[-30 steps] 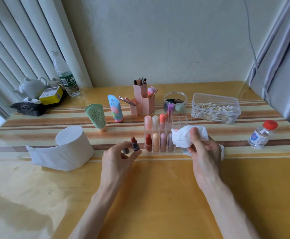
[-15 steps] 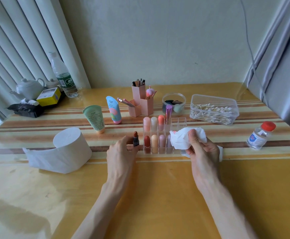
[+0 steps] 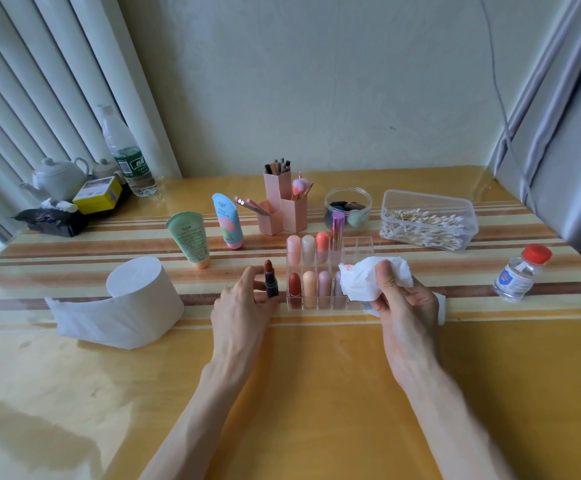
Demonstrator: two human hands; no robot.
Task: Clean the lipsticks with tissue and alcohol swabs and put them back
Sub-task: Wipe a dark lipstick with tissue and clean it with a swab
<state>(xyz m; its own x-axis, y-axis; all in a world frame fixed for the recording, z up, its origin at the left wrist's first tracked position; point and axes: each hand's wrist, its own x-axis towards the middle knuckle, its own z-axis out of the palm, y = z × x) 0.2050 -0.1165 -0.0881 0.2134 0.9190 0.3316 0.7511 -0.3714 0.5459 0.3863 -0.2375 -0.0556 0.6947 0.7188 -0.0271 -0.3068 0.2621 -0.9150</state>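
Pinched in the left hand [image 3: 244, 306], the lipstick [image 3: 271, 280] went from tilted to upright beside the organizer [image 3: 358, 242]; right hand [image 3: 403, 306] clutches the stained tissue [image 3: 361, 282], so wiping's probably done.

Two bare forearms rise from the bottom edge of the frame and draw slightly together toward the centre. The left grip [image 3: 244, 303], just left of centre, shows its back to the camera. Its thumb and curled fingers hold the base of an upright lipstick [image 3: 271, 280], with the index finger arched beside it. The right grip [image 3: 403, 306], right of centre, is turned with its thumb side up. The thumb [image 3: 385, 277] lies straight and presses a crumpled tissue [image 3: 365, 278] against the curled fingers. Both wrists look straight.
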